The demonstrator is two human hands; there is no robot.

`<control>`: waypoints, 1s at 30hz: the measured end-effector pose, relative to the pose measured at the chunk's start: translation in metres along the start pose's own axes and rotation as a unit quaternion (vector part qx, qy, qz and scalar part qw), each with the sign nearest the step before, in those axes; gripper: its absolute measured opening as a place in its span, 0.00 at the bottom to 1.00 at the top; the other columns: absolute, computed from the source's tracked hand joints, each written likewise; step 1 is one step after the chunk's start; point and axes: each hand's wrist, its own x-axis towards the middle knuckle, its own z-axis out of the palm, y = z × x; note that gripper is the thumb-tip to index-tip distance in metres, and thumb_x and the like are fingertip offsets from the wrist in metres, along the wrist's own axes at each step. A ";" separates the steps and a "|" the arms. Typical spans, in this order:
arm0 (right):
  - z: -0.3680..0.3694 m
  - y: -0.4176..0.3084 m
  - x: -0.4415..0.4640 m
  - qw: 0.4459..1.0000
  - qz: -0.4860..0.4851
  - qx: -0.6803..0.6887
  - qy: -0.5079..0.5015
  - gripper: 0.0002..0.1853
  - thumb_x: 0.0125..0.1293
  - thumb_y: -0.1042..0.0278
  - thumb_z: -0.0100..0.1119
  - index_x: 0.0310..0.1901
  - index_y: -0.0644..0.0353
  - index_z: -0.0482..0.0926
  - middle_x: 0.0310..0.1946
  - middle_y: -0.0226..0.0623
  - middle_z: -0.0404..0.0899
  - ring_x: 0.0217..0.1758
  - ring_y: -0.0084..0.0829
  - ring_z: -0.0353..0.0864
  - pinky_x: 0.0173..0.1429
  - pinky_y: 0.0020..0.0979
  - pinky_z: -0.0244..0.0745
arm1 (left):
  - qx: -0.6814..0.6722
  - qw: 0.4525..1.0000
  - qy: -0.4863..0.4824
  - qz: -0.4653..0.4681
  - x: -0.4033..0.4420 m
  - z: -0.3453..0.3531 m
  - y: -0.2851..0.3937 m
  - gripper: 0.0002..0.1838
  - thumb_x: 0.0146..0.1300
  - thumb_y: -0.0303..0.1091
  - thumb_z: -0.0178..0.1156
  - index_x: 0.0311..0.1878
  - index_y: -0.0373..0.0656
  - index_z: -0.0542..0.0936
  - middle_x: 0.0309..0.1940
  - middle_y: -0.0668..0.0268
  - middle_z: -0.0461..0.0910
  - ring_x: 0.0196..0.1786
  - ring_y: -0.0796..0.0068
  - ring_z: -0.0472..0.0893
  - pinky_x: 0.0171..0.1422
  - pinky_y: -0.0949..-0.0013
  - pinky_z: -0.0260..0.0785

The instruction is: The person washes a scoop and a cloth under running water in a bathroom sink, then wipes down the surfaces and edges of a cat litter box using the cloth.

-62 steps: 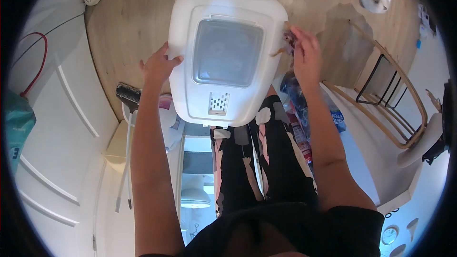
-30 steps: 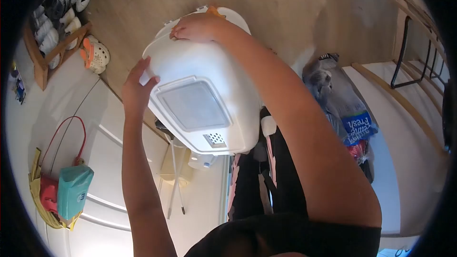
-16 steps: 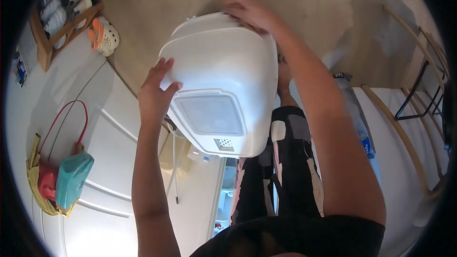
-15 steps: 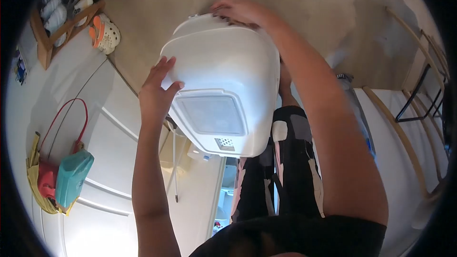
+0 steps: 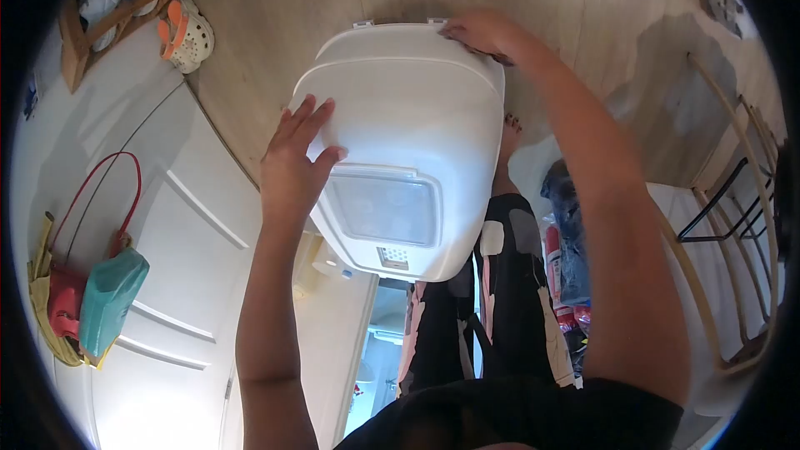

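Note:
A white plastic box (image 5: 400, 108) with rounded corners fills the middle of the view, in front of my legs. Its near part has a see-through panel (image 5: 387, 210) and a small perforated vent (image 5: 394, 257). My left hand (image 5: 297, 154) rests against the box's left side, fingers spread and thumb apart. At the far right corner my right hand (image 5: 483, 36) has its fingers bent over the rim, next to a white latch (image 5: 437, 21). Another latch (image 5: 363, 25) sits further left along that rim. The underside of the box is hidden.
To the left, a teal pouch (image 5: 115, 300) and a red bag hang by a white door (image 5: 192, 300). Clogs (image 5: 186, 37) stand beside a wooden shoe rack (image 5: 125, 12). A curved wooden frame (image 5: 696, 300) rises at the right. My bare foot (image 5: 511, 129) is beside the box.
My right hand has slid rightward along the far rim to the corner, uncovering the latches. The box sits slightly further right in view; my left hand keeps its place on it.

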 end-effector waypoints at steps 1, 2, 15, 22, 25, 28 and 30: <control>0.001 -0.016 0.015 0.999 0.033 0.016 -0.030 0.15 0.65 0.59 0.49 0.45 0.55 0.80 0.47 0.43 0.79 0.49 0.44 0.77 0.52 0.41 0.72 | 0.007 1.000 -0.002 0.000 -0.001 0.000 -0.001 0.33 0.45 0.32 0.69 0.59 0.61 0.74 0.62 0.68 0.71 0.66 0.57 0.67 0.63 0.60 0.68; 0.003 -0.030 0.029 0.996 0.065 0.032 -0.060 0.14 0.65 0.59 0.48 0.45 0.54 0.81 0.47 0.42 0.79 0.50 0.44 0.77 0.52 0.41 0.71 | 0.007 1.000 -0.002 -0.003 -0.001 0.000 -0.001 0.33 0.45 0.32 0.69 0.59 0.61 0.74 0.62 0.68 0.71 0.66 0.57 0.67 0.63 0.60 0.68; -0.015 0.018 -0.058 0.989 0.062 -0.128 -0.042 0.14 0.64 0.60 0.51 0.44 0.58 0.80 0.31 0.39 0.82 0.34 0.44 0.80 0.41 0.41 0.74 | 0.010 1.000 -0.006 0.020 0.001 -0.004 -0.001 0.33 0.44 0.32 0.70 0.58 0.61 0.75 0.61 0.67 0.71 0.65 0.57 0.67 0.62 0.60 0.69; 0.048 0.004 0.036 0.997 -0.071 -0.019 0.025 0.20 0.71 0.60 0.39 0.58 0.54 0.74 0.57 0.38 0.72 0.61 0.31 0.68 0.64 0.28 0.63 | -0.007 1.000 -0.018 -0.008 0.002 -0.002 0.001 0.33 0.45 0.31 0.69 0.58 0.60 0.75 0.62 0.67 0.71 0.65 0.60 0.68 0.63 0.61 0.68; 0.059 0.016 0.012 0.985 -0.057 0.093 0.137 0.21 0.71 0.57 0.40 0.62 0.51 0.69 0.62 0.38 0.67 0.64 0.32 0.66 0.66 0.34 0.62 | -0.017 1.000 -0.017 0.005 0.002 -0.002 0.001 0.33 0.45 0.30 0.69 0.58 0.58 0.75 0.62 0.68 0.71 0.64 0.66 0.70 0.63 0.64 0.68; 0.056 0.028 -0.041 0.944 0.143 0.274 0.116 0.22 0.74 0.59 0.37 0.68 0.49 0.61 0.61 0.34 0.70 0.64 0.30 0.65 0.66 0.28 0.61 | -0.035 0.999 -0.023 0.008 0.003 -0.001 -0.002 0.32 0.46 0.28 0.69 0.58 0.57 0.75 0.61 0.68 0.71 0.63 0.69 0.71 0.63 0.66 0.67; 0.076 0.041 -0.065 0.928 0.141 0.322 0.125 0.24 0.74 0.60 0.39 0.69 0.49 0.58 0.60 0.35 0.70 0.64 0.30 0.66 0.65 0.29 0.61 | -0.017 1.000 -0.016 0.013 0.003 -0.001 0.000 0.33 0.46 0.28 0.68 0.59 0.56 0.75 0.61 0.67 0.72 0.62 0.68 0.72 0.63 0.66 0.67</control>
